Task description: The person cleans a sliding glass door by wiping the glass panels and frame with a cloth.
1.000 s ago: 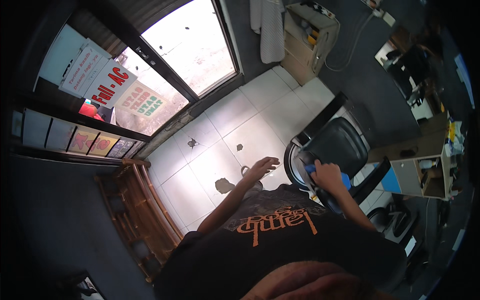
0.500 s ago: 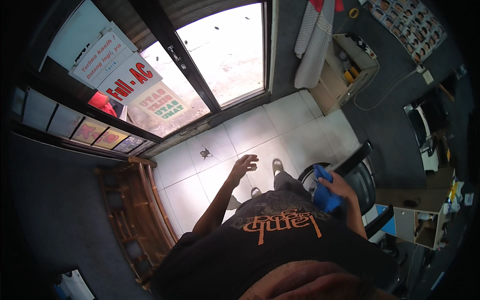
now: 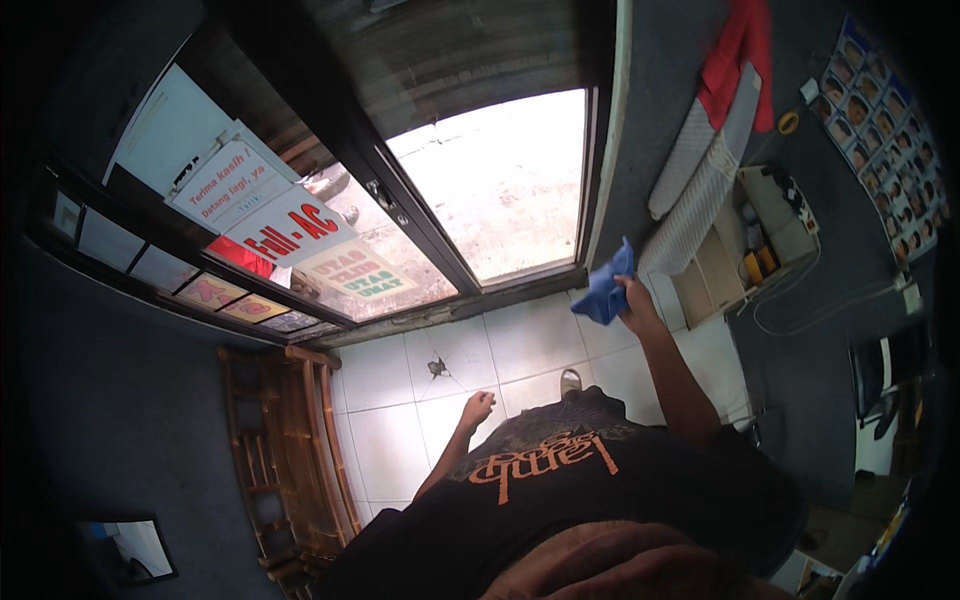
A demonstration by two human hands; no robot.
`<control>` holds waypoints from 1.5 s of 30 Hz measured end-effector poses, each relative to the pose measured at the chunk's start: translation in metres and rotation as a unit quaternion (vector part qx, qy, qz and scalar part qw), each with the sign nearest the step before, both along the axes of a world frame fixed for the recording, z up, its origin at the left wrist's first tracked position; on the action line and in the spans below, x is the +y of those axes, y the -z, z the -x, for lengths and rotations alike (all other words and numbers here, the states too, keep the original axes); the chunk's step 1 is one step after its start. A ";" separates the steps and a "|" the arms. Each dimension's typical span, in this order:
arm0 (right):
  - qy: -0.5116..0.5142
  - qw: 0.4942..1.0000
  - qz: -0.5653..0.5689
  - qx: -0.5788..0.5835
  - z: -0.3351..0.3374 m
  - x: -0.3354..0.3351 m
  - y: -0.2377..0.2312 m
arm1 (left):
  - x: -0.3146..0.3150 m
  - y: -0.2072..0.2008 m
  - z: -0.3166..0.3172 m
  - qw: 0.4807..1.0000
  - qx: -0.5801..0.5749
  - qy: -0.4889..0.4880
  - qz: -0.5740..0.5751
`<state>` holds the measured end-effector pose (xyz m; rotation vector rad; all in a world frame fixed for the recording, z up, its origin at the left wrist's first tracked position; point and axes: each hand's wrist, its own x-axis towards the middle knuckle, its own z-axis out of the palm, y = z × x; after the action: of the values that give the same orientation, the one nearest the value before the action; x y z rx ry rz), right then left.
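My right hand (image 3: 635,298) is stretched out ahead, pinching a blue cloth (image 3: 602,288) that hangs loosely from the fingers. The cloth is before the lower right part of the door frame and apart from it. Lower and to the left, my left hand (image 3: 479,405) hangs over the white tiles with its fingers curled in, and nothing shows in them. Ahead stands a glass door with a dark frame (image 3: 420,235), through which bright ground is seen. Paper signs (image 3: 295,232) are stuck to its left pane.
A bamboo bench (image 3: 328,440) stands along the left wall. At the right are an open wooden cabinet (image 3: 708,280), hanging pale striped cloths (image 3: 690,190) and a red cloth (image 3: 735,65). A poster of small portraits (image 3: 885,140) hangs farther right. One floor tile has a dark broken patch (image 3: 437,367).
My right hand has swung forward with the blue cloth, from beside the black chair toward the door. The left hand has drawn lower and its fingers have curled. The view has come nearer the door.
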<state>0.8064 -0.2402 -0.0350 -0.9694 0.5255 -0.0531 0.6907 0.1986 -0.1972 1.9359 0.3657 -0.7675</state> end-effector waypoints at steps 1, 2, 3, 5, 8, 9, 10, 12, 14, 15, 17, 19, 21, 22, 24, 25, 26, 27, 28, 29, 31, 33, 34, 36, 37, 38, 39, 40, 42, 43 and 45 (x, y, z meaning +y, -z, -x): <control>-0.003 0.999 -0.036 0.003 -0.039 -0.006 -0.017 | 0.009 0.002 -0.013 1.000 -0.009 -0.001 -0.003; -0.004 0.998 -0.067 0.014 -0.070 -0.015 -0.032 | 0.012 0.010 -0.018 0.999 -0.024 -0.011 -0.020; 0.022 0.998 -0.061 -0.001 -0.099 -0.016 -0.056 | 0.013 0.020 -0.018 0.998 -0.038 -0.026 -0.036; 0.085 0.992 -0.028 -0.084 -0.149 -0.007 -0.107 | 0.025 0.038 -0.013 0.997 -0.026 -0.067 -0.036; 0.161 0.949 0.073 -0.261 -0.203 0.029 -0.199 | 0.039 0.057 -0.002 0.990 -0.013 -0.140 -0.011; 0.221 0.899 0.159 -0.344 -0.215 0.030 -0.215 | 0.028 0.040 -0.008 0.994 0.013 -0.085 -0.061; 0.227 0.895 0.159 -0.348 -0.227 0.026 -0.217 | 0.021 0.021 -0.012 0.993 0.037 -0.027 -0.112; 0.178 0.787 0.423 -0.412 -0.258 0.024 -0.240 | 0.021 0.006 -0.016 0.988 0.052 0.024 -0.144; 0.274 0.625 0.555 -0.475 -0.284 0.030 -0.266 | 0.023 0.012 -0.022 0.987 0.062 0.034 -0.142; 0.289 0.549 0.609 -0.494 -0.303 0.027 -0.285 | 0.030 0.017 -0.024 0.988 0.068 0.024 -0.140; 0.304 0.464 0.658 -0.509 -0.340 0.012 -0.304 | 0.045 0.027 -0.038 0.988 0.078 -0.002 -0.136; 0.271 0.445 0.711 -0.473 -0.388 -0.014 -0.311 | 0.062 0.043 -0.054 0.987 0.088 -0.042 -0.126; 0.300 0.433 0.731 -0.434 -0.415 -0.011 -0.313 | 0.088 0.059 -0.061 0.983 0.093 -0.105 -0.121; 0.328 0.417 0.754 -0.387 -0.426 -0.011 -0.313 | 0.098 0.064 -0.066 0.979 0.090 -0.136 -0.119; 0.356 0.399 0.732 -0.423 -0.439 -0.010 -0.344 | 0.106 0.068 -0.076 0.973 0.083 -0.184 -0.114; 0.388 0.376 0.709 -0.453 -0.440 -0.010 -0.372 | 0.106 0.071 -0.082 0.970 0.076 -0.200 -0.113; 0.437 0.347 0.699 -0.447 -0.439 -0.005 -0.407 | 0.105 0.071 -0.084 0.968 0.074 -0.212 -0.114; 0.480 0.318 0.692 -0.435 -0.436 0.001 -0.440 | 0.101 0.073 -0.082 0.967 0.075 -0.216 -0.116; 0.390 0.455 0.704 -0.381 -0.435 0.004 -0.470 | 0.095 0.076 -0.081 0.966 0.077 -0.219 -0.119; 0.329 0.523 0.699 -0.359 -0.436 -0.003 -0.502 | 0.090 0.070 -0.082 0.965 0.076 -0.218 -0.124; 0.258 0.583 0.695 -0.332 -0.435 -0.008 -0.547 | 0.064 0.075 -0.089 0.972 0.072 -0.185 -0.126; 0.326 0.493 0.703 -0.395 -0.428 0.001 -0.555 | 0.035 0.076 -0.104 0.981 0.046 -0.132 -0.135; 0.396 0.393 0.698 -0.449 -0.422 0.013 -0.546 | 0.016 0.076 -0.115 0.985 0.009 -0.098 -0.139; 0.383 0.346 0.736 -0.437 -0.410 0.026 -0.508 | -0.022 0.063 -0.160 0.983 -0.112 -0.049 -0.137; 0.370 0.304 0.778 -0.406 -0.411 0.029 -0.475 | -0.048 0.040 -0.193 0.973 -0.198 -0.038 -0.114; 0.314 0.340 0.791 -0.400 -0.409 0.026 -0.435 | -0.083 -0.008 -0.235 0.952 -0.299 -0.035 -0.045; 0.253 0.378 0.799 -0.393 -0.406 0.025 -0.390 | -0.116 -0.078 -0.277 0.911 -0.412 -0.004 -0.025; 0.210 0.410 0.806 -0.371 -0.400 0.041 -0.349 | -0.115 -0.115 -0.309 0.884 -0.465 0.011 -0.049; 0.149 0.455 0.788 -0.387 -0.386 0.030 -0.278 | -0.144 -0.245 -0.374 0.783 -0.612 0.023 -0.105; 0.130 0.483 0.746 -0.440 -0.383 0.021 -0.249 | -0.145 -0.309 -0.398 0.722 -0.676 0.013 -0.143; 0.150 0.463 0.751 -0.446 -0.383 -0.009 -0.182 | -0.131 -0.411 -0.428 0.621 -0.755 -0.018 -0.208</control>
<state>1.1892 -0.2489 0.1473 -2.3022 -0.6132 -1.5253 1.1190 0.0672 0.2133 2.2592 -0.5350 1.2096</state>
